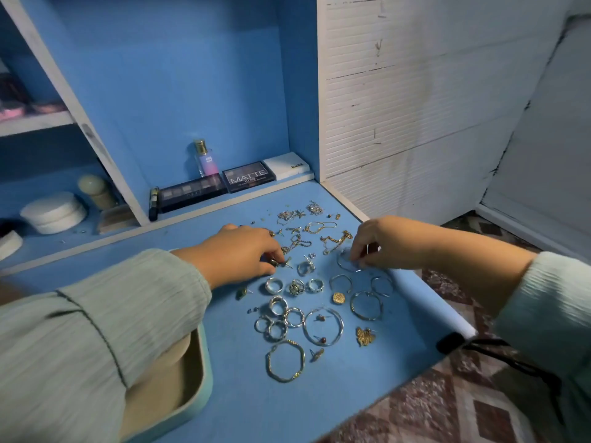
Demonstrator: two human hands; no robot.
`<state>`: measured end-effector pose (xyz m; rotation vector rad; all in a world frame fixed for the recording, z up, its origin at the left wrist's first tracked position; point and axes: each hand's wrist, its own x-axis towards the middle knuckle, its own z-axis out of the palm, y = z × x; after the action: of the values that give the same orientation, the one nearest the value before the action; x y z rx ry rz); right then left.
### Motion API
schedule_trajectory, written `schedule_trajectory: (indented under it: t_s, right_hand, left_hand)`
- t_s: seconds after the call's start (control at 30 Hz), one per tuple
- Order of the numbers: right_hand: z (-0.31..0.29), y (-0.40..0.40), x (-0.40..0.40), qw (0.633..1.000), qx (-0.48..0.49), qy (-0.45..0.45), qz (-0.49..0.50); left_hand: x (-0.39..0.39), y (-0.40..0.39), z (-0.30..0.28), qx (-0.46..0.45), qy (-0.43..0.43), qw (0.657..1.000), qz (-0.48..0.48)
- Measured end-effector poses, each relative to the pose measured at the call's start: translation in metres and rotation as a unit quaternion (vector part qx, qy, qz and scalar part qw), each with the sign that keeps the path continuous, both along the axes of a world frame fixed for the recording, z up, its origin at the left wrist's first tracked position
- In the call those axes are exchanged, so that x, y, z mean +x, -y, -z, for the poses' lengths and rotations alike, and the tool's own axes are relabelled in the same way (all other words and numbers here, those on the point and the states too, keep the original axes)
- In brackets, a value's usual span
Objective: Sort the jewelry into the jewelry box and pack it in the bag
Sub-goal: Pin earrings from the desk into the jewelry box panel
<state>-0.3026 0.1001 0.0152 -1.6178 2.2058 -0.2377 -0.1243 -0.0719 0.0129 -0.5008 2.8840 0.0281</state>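
Left hand (246,251) pinches a small gold stud earring (281,262), right hand (380,243) pinches a thin silver hoop (347,262); the open pale-blue jewelry box (195,388) lies at seven o'clock, nearer the left.

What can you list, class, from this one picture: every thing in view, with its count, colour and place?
Blue vanity surface: one, under everything.
Loose metal jewellery: many pieces, silver and gold, spread mid-surface.
Large silver hoop: one, near front.
Gold wavy bangle: one, nearest front edge.
Gold round pendant: one, right of rings.
Beige-lined light blue jewellery box: one, lower left.
Black MATTE palette: one, back ledge.
White flat case: one, right of palette.
Clear perfume bottle with gold cap: one, behind palettes.
White round jar: one, left shelf.
Left hand: pinching small earring.
Right hand: pinching thin silver hoop.
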Motion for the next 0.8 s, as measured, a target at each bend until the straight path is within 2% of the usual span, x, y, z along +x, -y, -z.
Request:
schedule_trajectory:
  t_s: [0.1, 0.3, 0.5, 0.6, 0.8]
  right_hand:
    - [-0.003, -0.008, -0.003, 0.999, -0.028, 0.015, 0.025]
    - [0.004, -0.027, 0.004, 0.999, 0.024, -0.012, -0.020]
    - [0.012, -0.038, 0.012, 0.997, -0.060, -0.041, -0.013]
    - [0.011, -0.050, 0.023, 0.991, -0.121, -0.012, -0.055]
    - [0.021, -0.062, 0.040, 0.986, -0.089, -0.015, -0.143]
  left_hand:
    - [0.000, -0.001, 0.000, 0.001, 0.000, 1.000, -0.003]
    - [-0.004, -0.005, -0.001, -0.012, 0.017, 1.000, -0.002]
    - [-0.004, -0.007, -0.002, -0.018, 0.021, 1.000, -0.009]
    - [-0.003, -0.006, 0.000, -0.008, 0.017, 1.000, -0.011]
    - [-0.004, -0.006, 0.000, -0.003, 0.015, 1.000, -0.014]
